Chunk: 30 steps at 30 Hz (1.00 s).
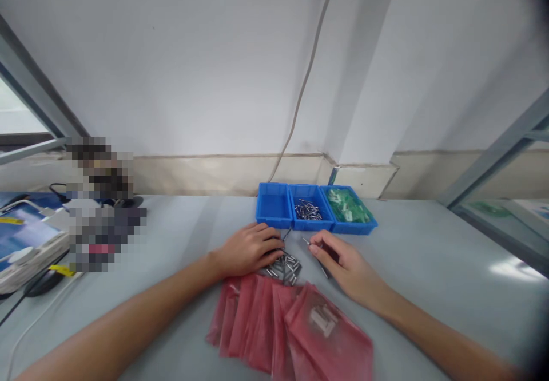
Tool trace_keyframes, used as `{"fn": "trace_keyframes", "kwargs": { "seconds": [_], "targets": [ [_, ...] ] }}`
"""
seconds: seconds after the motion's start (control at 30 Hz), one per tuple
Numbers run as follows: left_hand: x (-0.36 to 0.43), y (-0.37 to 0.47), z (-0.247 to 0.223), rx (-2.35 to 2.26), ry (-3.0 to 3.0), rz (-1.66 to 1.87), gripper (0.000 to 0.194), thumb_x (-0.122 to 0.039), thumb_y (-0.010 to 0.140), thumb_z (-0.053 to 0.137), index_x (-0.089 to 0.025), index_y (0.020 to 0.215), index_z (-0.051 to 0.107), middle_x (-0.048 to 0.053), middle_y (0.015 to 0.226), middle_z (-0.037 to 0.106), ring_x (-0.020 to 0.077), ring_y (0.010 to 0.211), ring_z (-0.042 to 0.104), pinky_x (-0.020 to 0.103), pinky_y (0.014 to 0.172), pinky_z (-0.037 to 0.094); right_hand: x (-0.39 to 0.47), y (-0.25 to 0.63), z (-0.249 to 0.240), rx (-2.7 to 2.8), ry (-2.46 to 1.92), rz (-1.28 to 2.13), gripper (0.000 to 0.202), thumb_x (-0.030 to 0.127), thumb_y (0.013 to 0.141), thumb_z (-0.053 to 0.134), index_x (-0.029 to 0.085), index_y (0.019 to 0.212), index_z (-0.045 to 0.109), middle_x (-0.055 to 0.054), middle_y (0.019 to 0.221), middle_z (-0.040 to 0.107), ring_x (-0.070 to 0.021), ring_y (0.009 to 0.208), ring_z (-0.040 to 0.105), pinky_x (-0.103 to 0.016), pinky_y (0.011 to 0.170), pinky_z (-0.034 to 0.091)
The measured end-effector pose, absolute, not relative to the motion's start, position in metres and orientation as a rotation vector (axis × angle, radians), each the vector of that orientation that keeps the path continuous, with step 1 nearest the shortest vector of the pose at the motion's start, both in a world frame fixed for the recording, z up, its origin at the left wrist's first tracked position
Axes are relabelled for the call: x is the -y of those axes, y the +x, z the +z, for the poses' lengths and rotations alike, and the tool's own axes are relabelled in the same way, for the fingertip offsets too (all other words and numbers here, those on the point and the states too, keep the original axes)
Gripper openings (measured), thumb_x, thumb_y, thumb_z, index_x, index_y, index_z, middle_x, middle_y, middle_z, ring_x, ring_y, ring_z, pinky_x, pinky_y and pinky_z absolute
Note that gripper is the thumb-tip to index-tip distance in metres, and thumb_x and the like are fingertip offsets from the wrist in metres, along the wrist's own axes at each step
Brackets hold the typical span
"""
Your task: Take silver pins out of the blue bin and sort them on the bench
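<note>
My left hand (252, 249) lies palm down on the table, its fingers slightly curled at the edge of a pile of small metal rods (292, 268). A single thin metal rod (287, 234) points away beyond its fingertips. Between thumb and fingers, my right hand (341, 261) pinches a slim metal rod (305, 240) with a narrow tip; part of it is hidden by the fingers. Below the pile, several red translucent bags (257, 329) lie fanned out and overlapping. Small pale pieces (323, 319) show through the rightmost bag.
Three blue bins stand side by side behind my hands: a left bin (273, 203), a middle bin (328, 218) with thin metal pieces, and a right bin (372, 222) with green packets. A power strip (40, 264) and cables lie at left near a blurred person (105, 215).
</note>
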<state>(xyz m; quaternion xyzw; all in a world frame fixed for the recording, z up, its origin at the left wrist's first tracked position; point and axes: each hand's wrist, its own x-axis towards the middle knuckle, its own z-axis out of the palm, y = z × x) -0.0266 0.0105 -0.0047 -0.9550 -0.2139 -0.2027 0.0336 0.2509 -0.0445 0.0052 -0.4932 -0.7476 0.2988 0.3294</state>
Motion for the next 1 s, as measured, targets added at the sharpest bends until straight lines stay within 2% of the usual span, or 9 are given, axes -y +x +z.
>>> {"fn": "trace_keyframes", "kwargs": {
  "seconds": [0.37, 1.0],
  "targets": [
    [-0.0103, -0.0263, -0.0040, 0.661, -2.935, -0.615, 0.031, -0.037, 0.113, 0.047, -0.018, 0.120, 0.071, 0.009, 0.118, 0.071, 0.0210, 0.103, 0.067, 0.035, 0.095, 0.052, 0.0440, 0.2516, 0.0032, 1.963, -1.286, 0.839, 0.026, 0.046, 0.111, 0.049, 0.027, 0.098, 0.061, 0.001, 0.085, 0.061, -0.0197, 0.075, 0.054, -0.031, 0.065, 0.039],
    [-0.0105, -0.0265, -0.0049, 0.672, -2.950, -0.623, 0.030, -0.037, 0.113, 0.048, -0.018, 0.120, 0.071, 0.008, 0.119, 0.071, 0.0212, 0.104, 0.067, 0.036, 0.095, 0.052, 0.0425, 0.2525, 0.0004, 1.996, -1.269, 0.827, 0.025, 0.044, 0.111, 0.050, 0.026, 0.098, 0.062, 0.002, 0.085, 0.062, -0.0182, 0.076, 0.055, -0.030, 0.068, 0.042]
  ]
}}
